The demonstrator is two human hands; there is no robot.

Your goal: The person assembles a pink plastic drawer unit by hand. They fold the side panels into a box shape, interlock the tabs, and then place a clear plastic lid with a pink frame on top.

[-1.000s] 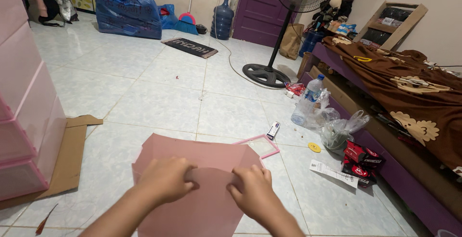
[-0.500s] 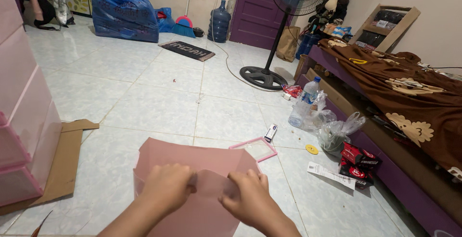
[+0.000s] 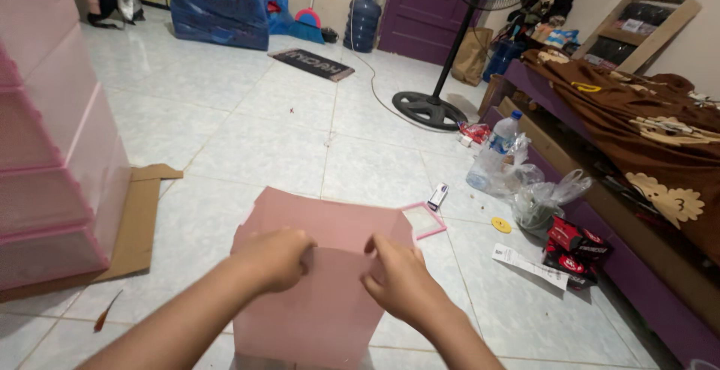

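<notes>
Pink panel (image 3: 315,295) now nearer, both hands (image 3: 274,259) still gripping.

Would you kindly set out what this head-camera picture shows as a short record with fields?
Left hand: left hand grips the upper edge of the pink panel
Right hand: right hand grips the same edge, close beside the left
Panel: flat, pink, held over the tiled floor
Left side: pink drawer unit, with cardboard lying beside it
Right side: water bottle, clear plastic bag, red packet
Far end: standing fan, blue water jug
</notes>
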